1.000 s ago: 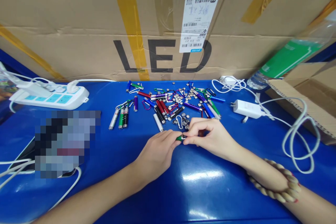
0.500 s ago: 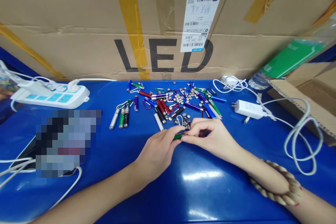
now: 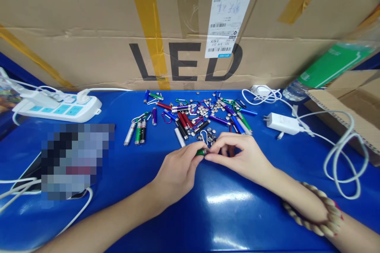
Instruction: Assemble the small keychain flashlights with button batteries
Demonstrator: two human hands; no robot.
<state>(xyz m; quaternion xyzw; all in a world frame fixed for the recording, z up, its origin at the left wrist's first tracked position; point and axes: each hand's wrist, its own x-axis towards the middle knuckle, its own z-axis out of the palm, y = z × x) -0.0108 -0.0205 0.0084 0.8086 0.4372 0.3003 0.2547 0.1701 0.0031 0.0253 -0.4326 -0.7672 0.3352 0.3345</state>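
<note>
My left hand (image 3: 177,168) is closed around a small green keychain flashlight (image 3: 201,152), most of it hidden by the fingers. At its right end, my right hand (image 3: 242,151) pinches the metal tip between thumb and forefinger. Beyond my hands lie several similar flashlights in red, blue, purple, black and silver, such as a purple one (image 3: 219,121) and a silver one (image 3: 179,137). Small round button cells (image 3: 203,110) are scattered among them, along with coloured carabiner clips (image 3: 166,118). To the left, a silver, a green (image 3: 138,133) and a black flashlight lie side by side, clips attached.
A large cardboard box (image 3: 97,27) marked LED stands along the back. On the left are a white power strip (image 3: 59,112) and a blurred-out device with cables. On the right lie a white charger (image 3: 283,123) with looped cable, a bottle (image 3: 329,67) and an opened carton (image 3: 344,118).
The hands stay together around the green flashlight. My right fingers have shifted slightly at its metal end, and the view has moved a little.
</note>
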